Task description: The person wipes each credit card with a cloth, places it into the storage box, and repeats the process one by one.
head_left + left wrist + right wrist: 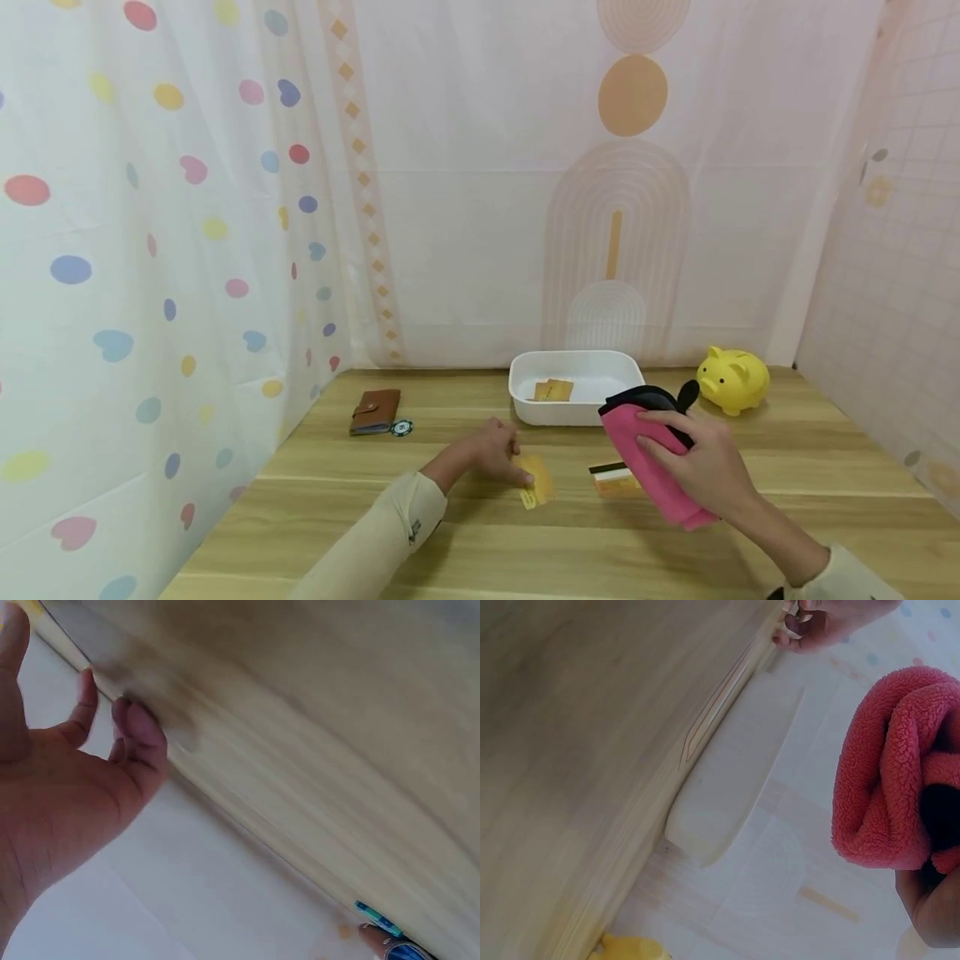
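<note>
My left hand (497, 454) is over a yellow-orange card (537, 479) lying on the table, thumb and fingers at its left edge; in the left wrist view this hand (75, 780) has some fingers curled. A pink fleecy cloth item with black trim (654, 467) is held up in my right hand (705, 458), fingers across its upper side. The right wrist view shows the pink fleece (889, 772) bunched, with part of the hand (937, 911) under it. Beneath the pink item lies a card with black and white stripes (615, 481), partly hidden.
Behind the hands stands a white tray (577, 412) with orange cards (553, 390) inside. A yellow piggy bank (733, 381) is at the back right. At the back left are a brown wallet (377, 412) and a poker chip (402, 427). Curtains surround the table (525, 558).
</note>
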